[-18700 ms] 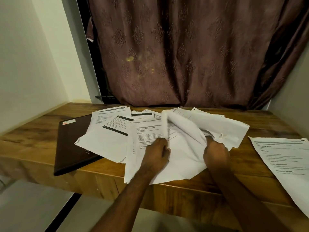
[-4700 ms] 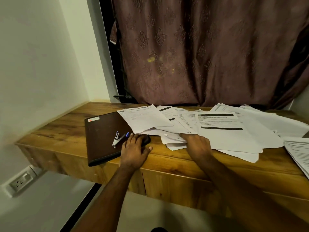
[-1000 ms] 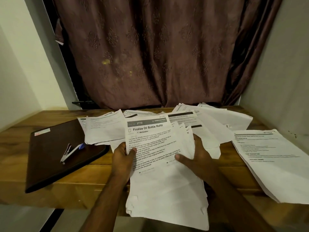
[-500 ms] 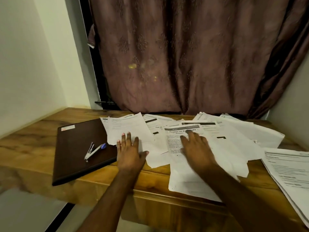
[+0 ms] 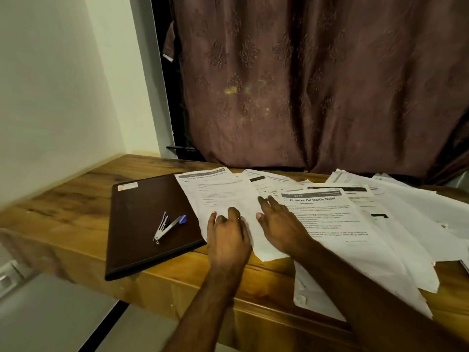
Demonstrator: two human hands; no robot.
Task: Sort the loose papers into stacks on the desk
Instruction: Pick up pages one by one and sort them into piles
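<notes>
White printed sheets lie spread over the wooden desk (image 5: 63, 207). A sheet headed "Finalize Oil Bottle Refill" (image 5: 337, 224) tops a loose pile that hangs over the front edge. To its left lies another printed sheet (image 5: 218, 194), partly over a dark folder. My left hand (image 5: 228, 235) rests on that sheet's lower part, fingers curled on the paper. My right hand (image 5: 279, 224) lies flat beside it, fingers spread across the sheets. More papers (image 5: 411, 207) fan out to the right.
A dark brown folder (image 5: 142, 224) lies at the desk's left, with a small stapler (image 5: 168, 226) on it. A brown curtain (image 5: 304, 85) hangs behind the desk. A white wall stands to the left, and a wall socket (image 5: 7, 273) sits low at the left edge.
The bundle I held up a second ago now lies on the desk. Both hands have shifted left onto the sheet beside the folder, the right one leaving the "Finalize" sheet.
</notes>
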